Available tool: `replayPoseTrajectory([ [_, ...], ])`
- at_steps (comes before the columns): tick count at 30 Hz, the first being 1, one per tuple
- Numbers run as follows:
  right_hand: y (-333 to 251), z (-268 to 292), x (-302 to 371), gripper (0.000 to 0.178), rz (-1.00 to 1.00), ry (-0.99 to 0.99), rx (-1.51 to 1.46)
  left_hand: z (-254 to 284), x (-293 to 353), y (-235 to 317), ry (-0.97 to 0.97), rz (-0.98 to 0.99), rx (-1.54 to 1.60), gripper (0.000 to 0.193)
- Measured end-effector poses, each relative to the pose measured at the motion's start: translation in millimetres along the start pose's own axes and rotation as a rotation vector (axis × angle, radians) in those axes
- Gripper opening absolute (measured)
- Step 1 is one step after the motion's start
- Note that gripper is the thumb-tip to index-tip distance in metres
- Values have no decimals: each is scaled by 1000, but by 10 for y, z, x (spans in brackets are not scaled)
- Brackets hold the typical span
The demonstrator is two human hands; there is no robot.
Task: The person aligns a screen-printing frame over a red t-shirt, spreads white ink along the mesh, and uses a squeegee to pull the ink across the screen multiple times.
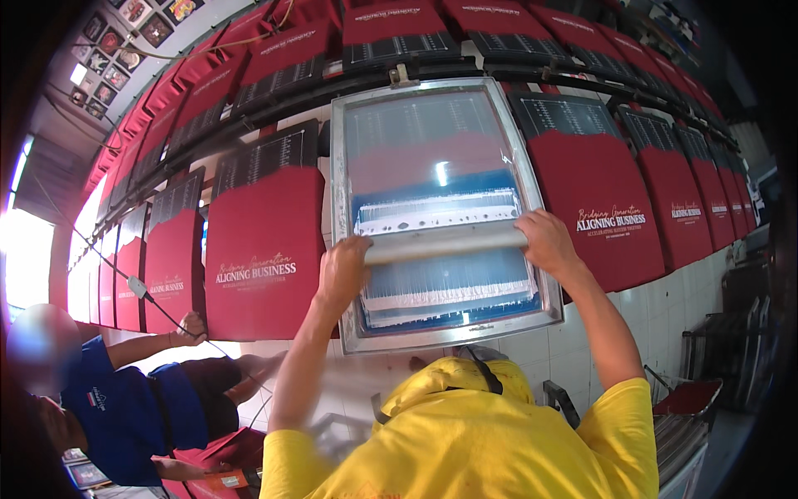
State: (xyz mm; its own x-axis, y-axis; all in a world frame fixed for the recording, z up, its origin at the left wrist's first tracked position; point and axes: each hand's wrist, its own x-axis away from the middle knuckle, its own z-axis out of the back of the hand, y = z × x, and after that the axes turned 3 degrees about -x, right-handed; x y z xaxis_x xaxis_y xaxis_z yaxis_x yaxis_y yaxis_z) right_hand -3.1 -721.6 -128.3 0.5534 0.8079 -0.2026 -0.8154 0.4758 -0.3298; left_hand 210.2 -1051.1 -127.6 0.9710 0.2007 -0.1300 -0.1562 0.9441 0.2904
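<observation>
A metal-framed printing screen [339, 191] lies over one of the shirt boards, with white ink and a blue stencil border on its mesh. Across the mesh runs a pale squeegee [445, 241], spanning most of the frame's width. My left hand [342, 270] is closed round its left end, and my right hand [546, 241] grips the right end. White ink [432, 214] with dark specks lies in a band just beyond the squeegee; streaks of it also show on the near side. The red cloth beneath shows only dimly through the far mesh.
Red printed shirts on boards [264, 258] stand left, and more [594, 200] right; another row [391, 25] runs behind a dark rail. A co-worker in a blue shirt [125, 407] is at lower left, one hand by a cable [166, 312]. Stacked frames [731, 333] stand at right.
</observation>
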Motion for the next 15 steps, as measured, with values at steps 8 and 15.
replayPoseTrajectory([
  [8, -461, -135, 971, 35, -12, 42, -43, -217, 1014, 344, 26, -13, -87, 44],
  [15, -354, -334, 861, 35, 2, 76, 15, -441, 939, 170, 37, -47, -109, 52],
])
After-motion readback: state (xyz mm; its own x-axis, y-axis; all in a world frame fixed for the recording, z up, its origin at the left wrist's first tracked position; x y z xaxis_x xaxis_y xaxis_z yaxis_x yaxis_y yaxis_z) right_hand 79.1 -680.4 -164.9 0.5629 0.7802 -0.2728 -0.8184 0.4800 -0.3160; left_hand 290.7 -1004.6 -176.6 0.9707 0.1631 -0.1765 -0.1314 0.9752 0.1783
